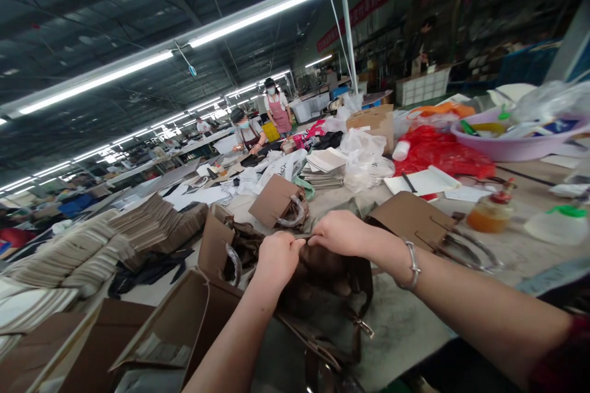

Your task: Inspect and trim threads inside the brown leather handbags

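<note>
In the middle of the head view, a dark brown handbag (322, 276) with straps lies on the worktable. Its upper edge is pinched between the fingers of my left hand (279, 261) and my right hand (338, 233), which almost touch. A metal clasp (364, 326) hangs from a strap below them. Brown bag panels with handles lie close by: one panel (275, 199) beyond my hands, another panel (410, 218) to the right by my forearm, and a third panel (214, 245) to the left. My wrists cover part of the bag.
Open brown bag bodies (170, 325) stand at the front left, with stacked brown pieces (157, 227) behind. To the right are a bottle of amber liquid (489, 212), a clear bottle (555, 225), a red plastic bag (428, 150) and a pink basin (520, 144). Co-workers (279, 110) stand farther back.
</note>
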Demonstrator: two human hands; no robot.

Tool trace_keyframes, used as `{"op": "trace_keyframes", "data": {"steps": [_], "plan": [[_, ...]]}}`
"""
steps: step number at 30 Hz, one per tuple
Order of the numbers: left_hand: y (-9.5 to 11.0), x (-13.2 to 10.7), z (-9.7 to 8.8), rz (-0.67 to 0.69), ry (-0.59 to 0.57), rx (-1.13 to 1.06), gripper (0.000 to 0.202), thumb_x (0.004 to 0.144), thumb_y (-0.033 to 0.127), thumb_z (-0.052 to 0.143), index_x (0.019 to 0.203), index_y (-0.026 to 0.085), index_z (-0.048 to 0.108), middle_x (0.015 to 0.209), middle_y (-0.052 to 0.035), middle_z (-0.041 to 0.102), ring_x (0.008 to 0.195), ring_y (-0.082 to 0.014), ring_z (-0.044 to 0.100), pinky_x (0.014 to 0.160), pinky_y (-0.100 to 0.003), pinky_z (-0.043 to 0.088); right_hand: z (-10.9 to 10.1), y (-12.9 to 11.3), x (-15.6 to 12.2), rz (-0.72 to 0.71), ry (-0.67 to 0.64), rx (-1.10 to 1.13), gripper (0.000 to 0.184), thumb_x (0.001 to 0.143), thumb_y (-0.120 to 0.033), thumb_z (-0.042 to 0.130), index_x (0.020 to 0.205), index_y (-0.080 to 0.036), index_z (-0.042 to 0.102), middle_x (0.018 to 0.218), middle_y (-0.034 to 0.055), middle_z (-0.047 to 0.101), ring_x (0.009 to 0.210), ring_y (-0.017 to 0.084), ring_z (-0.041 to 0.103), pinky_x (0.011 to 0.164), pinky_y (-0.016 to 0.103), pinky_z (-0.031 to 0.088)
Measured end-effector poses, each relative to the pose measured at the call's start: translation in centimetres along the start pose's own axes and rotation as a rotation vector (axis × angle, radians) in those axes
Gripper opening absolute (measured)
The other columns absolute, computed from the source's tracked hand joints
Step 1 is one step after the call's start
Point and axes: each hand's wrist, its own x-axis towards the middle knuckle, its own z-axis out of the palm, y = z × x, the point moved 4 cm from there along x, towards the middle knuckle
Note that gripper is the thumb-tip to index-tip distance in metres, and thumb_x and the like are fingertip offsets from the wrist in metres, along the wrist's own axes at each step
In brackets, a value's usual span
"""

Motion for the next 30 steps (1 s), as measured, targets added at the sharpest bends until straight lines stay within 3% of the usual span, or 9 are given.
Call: {"op": "trace_keyframes", "data": {"steps": [4, 9, 14, 22, 30], "plan": [[-1.7, -1.2, -1.0, 0.137, -0.049, -0.113, 0.026, 0.080, 0.037, 0.060, 0.065, 0.019, 0.070, 0.079, -0.0035, 0.070, 0.076, -0.0167, 0.062, 0.070, -0.024, 0.042, 0.4, -0.4, 0.3, -0.028, 0.058, -0.062, 0.034, 0.088, -0.041, 0.046, 0.080, -0.021, 0.072, 0.078, 0.0074, 0.070, 0.074, 0.023, 0.064, 0.058, 0.026, 0.042], [-3.8, -2.1, -1.4, 0.098, 0.026, -0.198, 0.018, 0.081, 0.029, 0.059, 0.073, 0.021, 0.073, 0.097, -0.0039, 0.071, 0.092, -0.0173, 0.064, 0.086, -0.026, 0.046, 0.4, 0.1, -0.8, -0.037, 0.080, -0.050, 0.033, 0.089, -0.039, 0.045, 0.078, -0.021, 0.071, 0.078, 0.0075, 0.070, 0.074, 0.023, 0.065, 0.061, 0.027, 0.044], [-2.8, -1.5, -0.8, 0.142, 0.067, -0.220, 0.018, 0.079, 0.038, 0.061, 0.079, 0.025, 0.074, 0.111, -0.0020, 0.067, 0.099, -0.0183, 0.062, 0.093, -0.030, 0.045, -0.1, 0.2, -1.6, -0.006, 0.053, -0.062, 0.033, 0.089, -0.039, 0.046, 0.081, -0.019, 0.071, 0.078, 0.0090, 0.070, 0.074, 0.023, 0.065, 0.062, 0.028, 0.045], [-1.8, -0.7, -0.5, 0.150, 0.143, -0.160, 0.021, 0.082, 0.030, 0.058, 0.068, 0.021, 0.070, 0.088, -0.0023, 0.071, 0.082, -0.0153, 0.064, 0.078, -0.025, 0.046, -0.6, -0.1, -2.5, 0.025, 0.048, -0.054, 0.033, 0.089, -0.038, 0.046, 0.078, -0.019, 0.071, 0.078, 0.0087, 0.070, 0.075, 0.023, 0.064, 0.062, 0.027, 0.044], [-1.5, -0.5, 0.1, 0.064, 0.150, -0.070, 0.025, 0.084, 0.033, 0.054, 0.069, 0.019, 0.069, 0.085, -0.0042, 0.070, 0.084, -0.0158, 0.063, 0.078, -0.025, 0.043, -0.3, 0.3, -2.5, 0.073, 0.046, -0.039, 0.037, 0.090, -0.043, 0.045, 0.076, -0.020, 0.071, 0.076, 0.0078, 0.069, 0.074, 0.022, 0.064, 0.060, 0.026, 0.041]]}}
